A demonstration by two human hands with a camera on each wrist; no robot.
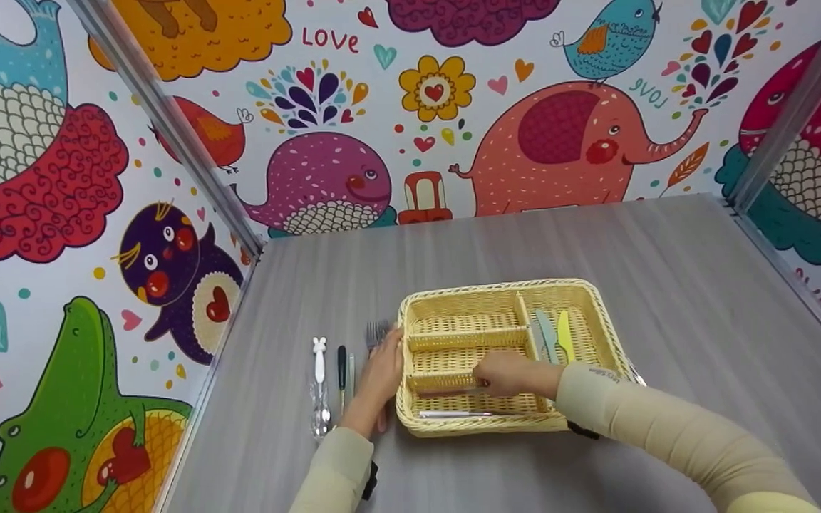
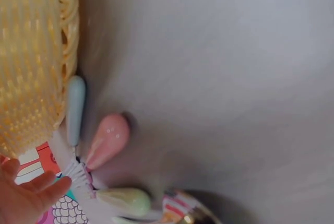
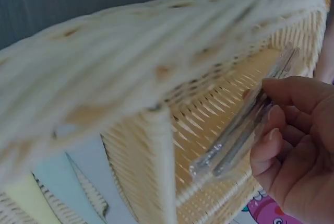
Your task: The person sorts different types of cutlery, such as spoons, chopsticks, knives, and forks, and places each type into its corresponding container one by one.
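Over the near side of the wicker basket (image 1: 482,427), the right hand (image 1: 503,373) pinches a clear-wrapped pair of slender sticks (image 3: 233,122), their long axis running left-right, roughly parallel to the pale-handled utensil (image 1: 446,414) below. Farther from them, the left hand (image 1: 382,370), fingers loosely extended, holds nothing at the basket's left rim.
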